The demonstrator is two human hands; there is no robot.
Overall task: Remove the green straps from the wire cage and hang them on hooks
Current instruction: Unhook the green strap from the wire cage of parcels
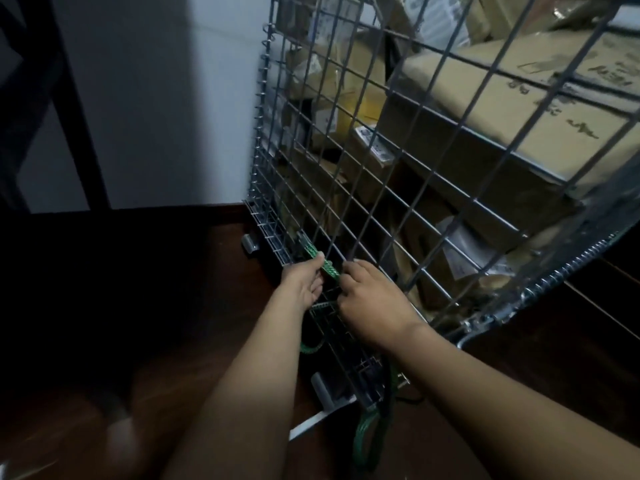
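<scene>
Dangling nearest, a green loop (pixel 363 434) hangs from the cage's (pixel 255 157) bottom edge over the floor (pixel 173 306). Both forearms reach forward and down, and the hands are close together at the lowest wires. The left hand (pixel 304 282) grips the strap (pixel 327 266), fingers curled over it. The right hand (pixel 370 303) curls at its near end; whether it pinches webbing or wire I cannot tell. The strap runs up-left to the cage base. It looks light, limp and likely to snag, so it is best held near its anchored end. Beyond, boxes (pixel 502 126) fill the cage.
</scene>
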